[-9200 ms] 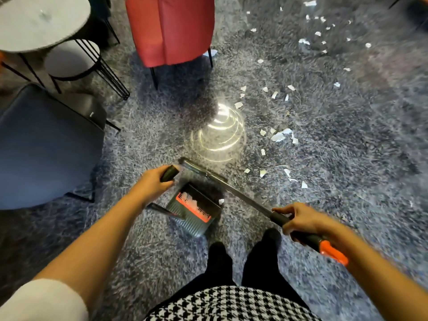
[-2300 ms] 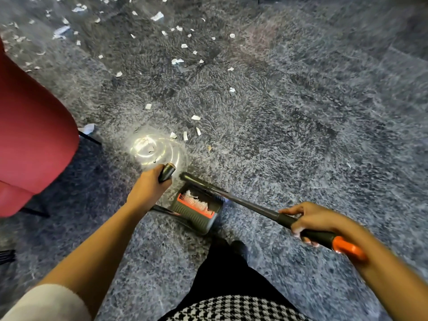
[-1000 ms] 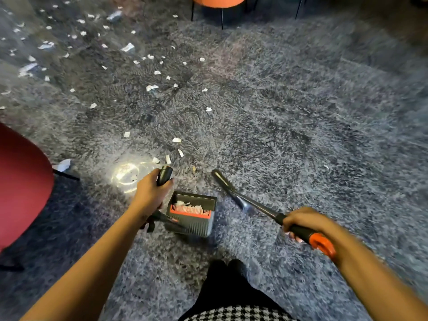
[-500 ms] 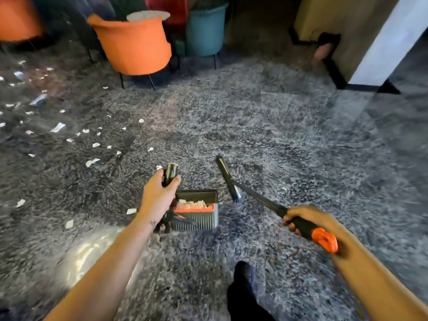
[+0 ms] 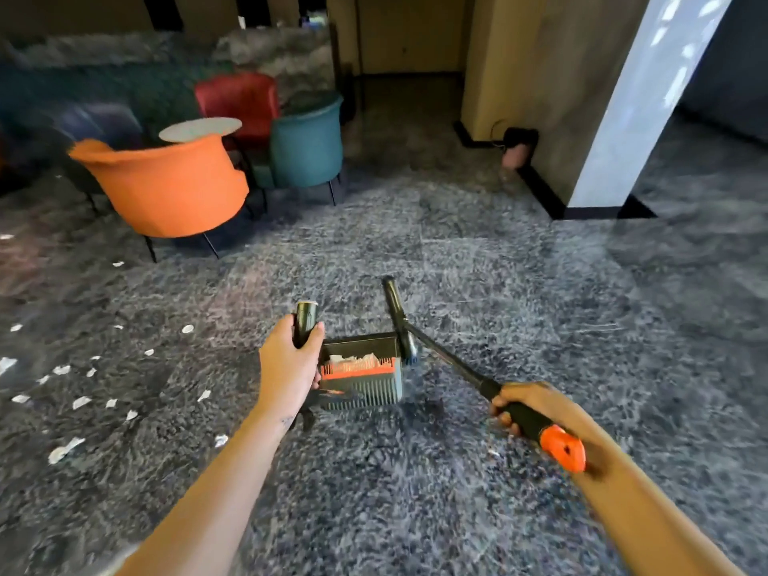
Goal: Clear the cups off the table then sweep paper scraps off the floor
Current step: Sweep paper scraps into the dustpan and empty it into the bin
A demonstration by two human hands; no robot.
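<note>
My left hand (image 5: 289,363) grips the upright handle of a dark dustpan (image 5: 365,388) with an orange lip, held above the grey carpet; white paper scraps (image 5: 353,360) lie inside it. My right hand (image 5: 525,403) grips the black handle of a broom (image 5: 419,338) with an orange end cap; its head points away from me, just right of the dustpan. Several loose paper scraps (image 5: 81,403) dot the carpet to the left.
An orange chair (image 5: 166,189), a teal chair (image 5: 307,143), a red chair (image 5: 237,97) and a small round table (image 5: 199,128) stand at the back left. A wall corner and a pale column (image 5: 636,101) rise at the back right. Grey carpet (image 5: 498,284) stretches ahead.
My view has swung up and to the right, away from the scattered scraps, bringing chairs and the wall into sight. The broom head has lifted off the dustpan and turned to point forward.
</note>
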